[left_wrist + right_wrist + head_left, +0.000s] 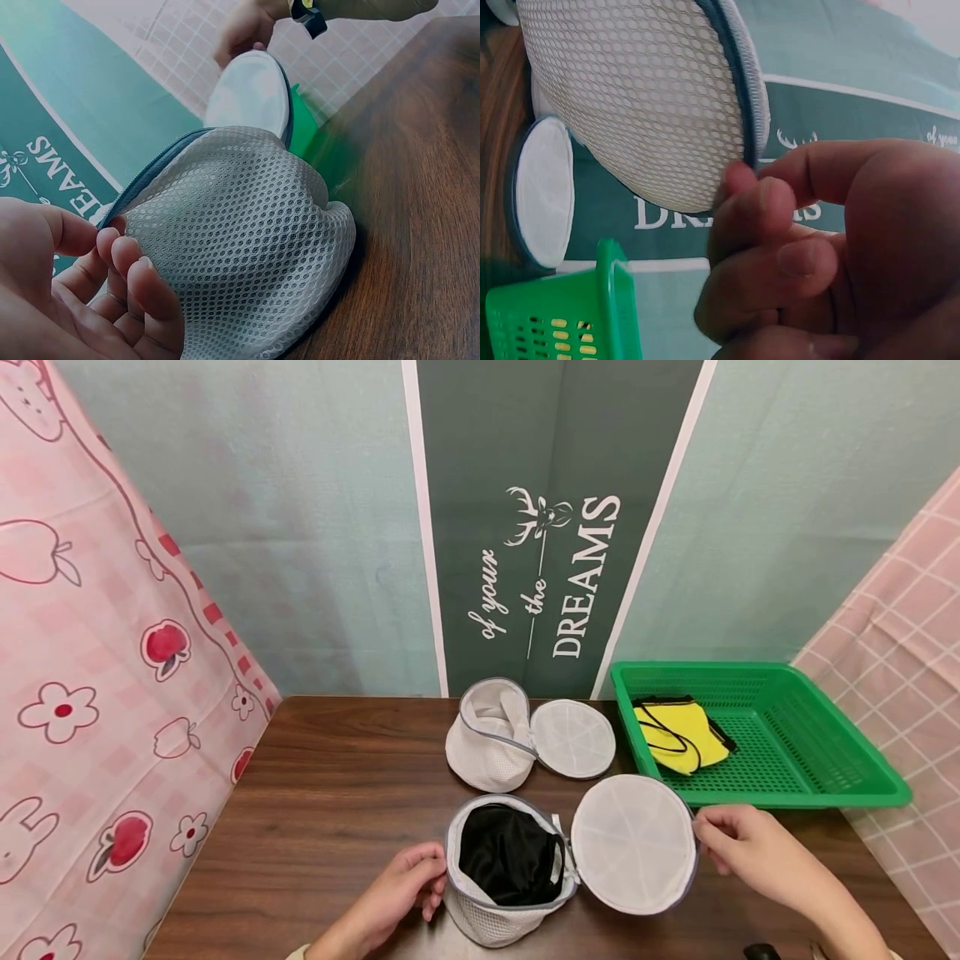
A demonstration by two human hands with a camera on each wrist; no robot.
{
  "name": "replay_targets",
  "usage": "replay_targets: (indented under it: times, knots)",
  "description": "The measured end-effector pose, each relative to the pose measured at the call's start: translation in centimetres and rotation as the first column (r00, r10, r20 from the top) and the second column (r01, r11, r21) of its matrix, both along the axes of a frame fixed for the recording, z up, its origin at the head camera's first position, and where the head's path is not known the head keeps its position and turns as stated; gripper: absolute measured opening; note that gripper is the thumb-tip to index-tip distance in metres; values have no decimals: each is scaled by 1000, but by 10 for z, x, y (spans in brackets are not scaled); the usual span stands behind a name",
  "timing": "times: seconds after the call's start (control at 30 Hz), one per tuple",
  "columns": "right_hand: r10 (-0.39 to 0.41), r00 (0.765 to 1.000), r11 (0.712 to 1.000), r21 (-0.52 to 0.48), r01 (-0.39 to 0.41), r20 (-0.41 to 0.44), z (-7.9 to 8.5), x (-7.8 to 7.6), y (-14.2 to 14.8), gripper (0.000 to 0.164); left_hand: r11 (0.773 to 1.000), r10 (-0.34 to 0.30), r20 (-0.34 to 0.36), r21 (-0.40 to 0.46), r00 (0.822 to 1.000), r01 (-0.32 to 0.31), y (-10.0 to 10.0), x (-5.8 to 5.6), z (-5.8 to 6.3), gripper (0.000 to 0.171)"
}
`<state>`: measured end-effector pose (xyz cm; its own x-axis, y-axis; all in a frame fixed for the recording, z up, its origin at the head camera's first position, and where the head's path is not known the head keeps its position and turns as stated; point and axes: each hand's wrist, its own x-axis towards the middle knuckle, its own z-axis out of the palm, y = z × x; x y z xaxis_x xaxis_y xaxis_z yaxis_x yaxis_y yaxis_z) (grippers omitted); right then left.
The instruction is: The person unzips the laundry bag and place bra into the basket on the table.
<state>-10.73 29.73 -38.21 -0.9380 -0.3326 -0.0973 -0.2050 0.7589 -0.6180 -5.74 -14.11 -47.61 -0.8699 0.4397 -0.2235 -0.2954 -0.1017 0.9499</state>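
Observation:
A white mesh laundry bag [498,927] with a grey zip edge stands at the front of the table, its round lid [633,843] folded out to the right. Bunched black cloth [510,853] lies inside it. My left hand [405,885] pinches the bag's rim on its left side; the left wrist view shows thumb and fingertips at the zip edge [161,165]. With thumb and forefinger, my right hand [742,843] pinches the lid's outer right edge, seen close up in the right wrist view along the dark zip [739,82].
Behind it stands a second white mesh bag [487,764], its lid [573,739] laid out to the right. A green basket [780,797] at the back right holds a yellow pouch with black cords [678,739]. A dark object [761,952] shows at the front edge.

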Motion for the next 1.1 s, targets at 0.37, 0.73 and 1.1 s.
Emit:
replay_targets:
  times: [0.37, 0.73, 1.1]
  knots:
    - [76, 983, 997, 3, -78, 169, -14, -4, 23, 34, 1000, 0, -3, 9, 1000, 0, -1, 1, -1, 30]
    - [159, 960, 986, -88, -142, 230, -32, -8, 35, 31, 1000, 8, 14, 12, 1000, -8, -1, 1, -1, 31]
    - [208, 919, 974, -159, -163, 335, -45, -13, 39, 32, 1000, -3, -1, 19, 1000, 3, -1, 1, -3, 30]
